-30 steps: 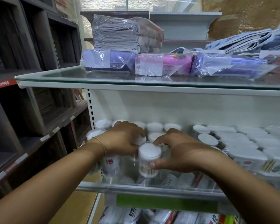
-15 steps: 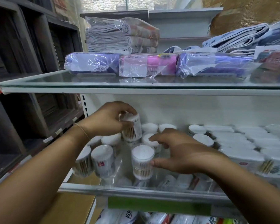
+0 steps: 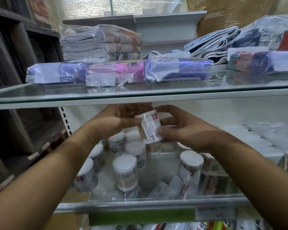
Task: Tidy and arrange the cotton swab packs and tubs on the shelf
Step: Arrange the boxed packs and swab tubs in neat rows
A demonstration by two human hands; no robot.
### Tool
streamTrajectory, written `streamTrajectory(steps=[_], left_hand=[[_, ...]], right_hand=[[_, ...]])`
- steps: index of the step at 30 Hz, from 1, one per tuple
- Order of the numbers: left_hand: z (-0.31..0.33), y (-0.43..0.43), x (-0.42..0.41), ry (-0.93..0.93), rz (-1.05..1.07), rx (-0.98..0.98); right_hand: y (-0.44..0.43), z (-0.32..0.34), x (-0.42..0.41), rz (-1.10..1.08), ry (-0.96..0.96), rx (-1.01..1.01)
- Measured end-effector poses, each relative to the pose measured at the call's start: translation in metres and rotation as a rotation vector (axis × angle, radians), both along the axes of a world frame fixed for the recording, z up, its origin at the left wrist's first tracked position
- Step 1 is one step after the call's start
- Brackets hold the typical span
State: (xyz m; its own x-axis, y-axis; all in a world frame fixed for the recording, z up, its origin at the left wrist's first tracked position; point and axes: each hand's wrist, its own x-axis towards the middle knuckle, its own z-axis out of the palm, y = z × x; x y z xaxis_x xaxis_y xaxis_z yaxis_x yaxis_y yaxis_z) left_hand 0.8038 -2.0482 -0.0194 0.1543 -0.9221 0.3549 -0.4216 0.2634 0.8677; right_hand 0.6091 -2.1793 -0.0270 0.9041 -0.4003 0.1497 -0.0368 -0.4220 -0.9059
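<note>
Fingers (image 3: 165, 109), L hand (image 3: 116, 120) + R hand (image 3: 183, 130), grip tilted tub (image 3: 150, 127) under glass shelf (image 3: 140, 97) edge.

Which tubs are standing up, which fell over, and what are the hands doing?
held tub: in the air, tilted, between both hands
left hand: grips the held tub
right hand: grips the held tub
front tub: upright on the shelf
right tub: upright on the shelf
front packs: lying flat

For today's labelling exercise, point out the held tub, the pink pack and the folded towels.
held tub (image 3: 150, 126), head view, on its label side.
pink pack (image 3: 121, 72), head view, on its pink middle.
folded towels (image 3: 101, 44), head view, on the stack's front.
</note>
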Motion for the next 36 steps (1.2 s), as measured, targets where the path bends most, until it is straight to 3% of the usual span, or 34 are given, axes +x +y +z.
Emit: streamTrajectory(steps=[3,6,14,22,28,36], left_hand=[[-0.003,-0.012,-0.007,0.013,-0.074,-0.02],[0.0,-0.018,-0.012,-0.055,-0.027,0.037],[-0.007,-0.051,-0.025,-0.163,0.061,0.062],[-0.013,-0.075,-0.013,-0.244,0.183,0.144],[-0.034,-0.078,-0.01,-0.953,0.26,0.354],[-0.05,-0.071,-0.015,-1.057,0.274,0.36]], right_hand=[[-0.006,-0.009,-0.008,0.044,-0.043,0.033],[-0.009,-0.013,-0.008,-0.053,-0.09,-0.007],[-0.032,-0.009,-0.004,-0.224,0.003,-0.343],[-0.063,0.009,0.014,-0.292,-0.003,-0.201],[-0.077,-0.003,0.025,-0.473,0.026,-0.293],[-0.079,-0.009,0.032,-0.49,0.063,-0.432]])
